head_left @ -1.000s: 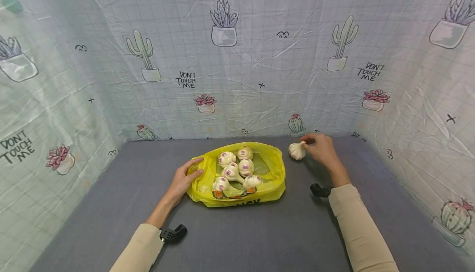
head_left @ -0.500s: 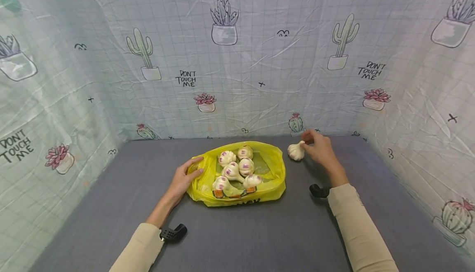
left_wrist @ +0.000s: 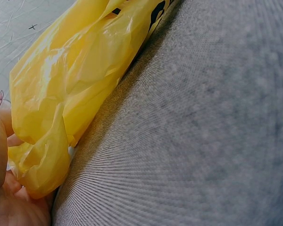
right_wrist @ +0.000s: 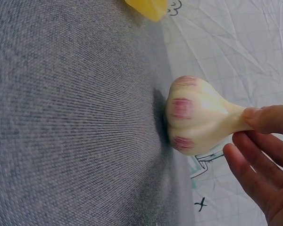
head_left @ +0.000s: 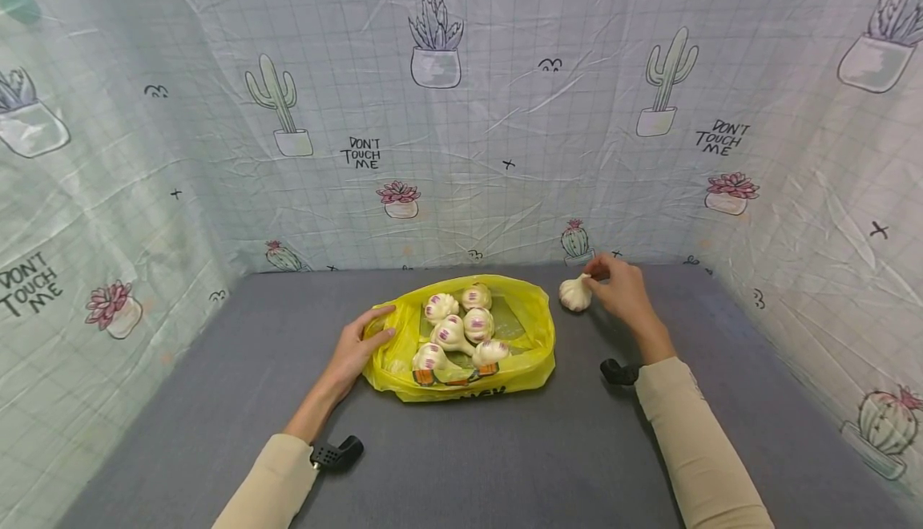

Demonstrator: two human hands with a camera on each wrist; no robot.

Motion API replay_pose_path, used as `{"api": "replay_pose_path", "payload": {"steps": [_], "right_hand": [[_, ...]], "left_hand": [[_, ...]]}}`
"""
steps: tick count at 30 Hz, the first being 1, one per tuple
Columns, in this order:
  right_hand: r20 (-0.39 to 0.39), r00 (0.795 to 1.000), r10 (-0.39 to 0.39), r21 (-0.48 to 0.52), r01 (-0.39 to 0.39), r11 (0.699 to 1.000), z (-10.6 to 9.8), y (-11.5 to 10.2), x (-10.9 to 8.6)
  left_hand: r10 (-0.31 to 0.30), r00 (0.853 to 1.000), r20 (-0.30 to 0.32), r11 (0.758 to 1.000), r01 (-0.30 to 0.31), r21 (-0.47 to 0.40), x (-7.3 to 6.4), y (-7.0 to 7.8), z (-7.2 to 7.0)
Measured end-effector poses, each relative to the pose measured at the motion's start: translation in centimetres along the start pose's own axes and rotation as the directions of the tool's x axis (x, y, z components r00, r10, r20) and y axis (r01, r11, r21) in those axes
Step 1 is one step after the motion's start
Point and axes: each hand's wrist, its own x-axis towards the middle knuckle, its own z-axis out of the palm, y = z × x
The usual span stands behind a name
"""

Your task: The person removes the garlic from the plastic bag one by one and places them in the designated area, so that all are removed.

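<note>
A yellow plastic bag (head_left: pixel 534 369) lies with its mouth spread wide, and several garlic bulbs (head_left: pixel 478 325) with purple marks sit inside. My left hand (head_left: pixel 352 353) holds the bag's left side. In the left wrist view, yellow plastic (left_wrist: pixel 42 169) bunches against the left hand's fingers, which are partly hidden. Right of the bag, my right hand (head_left: pixel 622 290) pinches the stem of a single garlic bulb (head_left: pixel 574 295) between thumb and fingers. In the right wrist view this bulb stands stem up, its base at the grey surface.
A grey cloth-covered table (head_left: pixel 461 457) spreads beneath everything. Behind and on both sides hangs a pale curtain (head_left: pixel 490 128) printed with cacti and lettering. A black device (head_left: pixel 337 454) is worn at the left wrist, another black device (head_left: pixel 618 372) at the right.
The right hand and its garlic bulb have shifted very slightly, the bulb now seeming a touch more upright. The left hand and the bag stay where they were.
</note>
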Motion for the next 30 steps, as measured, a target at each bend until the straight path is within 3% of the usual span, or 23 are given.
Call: {"api": "replay_pose_path", "payload": {"steps": [8,30], "right_hand": [[-0.031,0.999,-0.013,-0.003,0.013,1.0,0.13,-0.08,0.06],[0.012,1.0,0.028,0.006,-0.028,1.0,-0.25,0.04,0.13]], "left_hand": [[0.001,1.0,0.002,1.0,-0.001,-0.007,0.09,0.07,0.02],[0.003,1.0,-0.001,1.0,-0.003,-0.005,0.04,0.11,-0.06]]}}
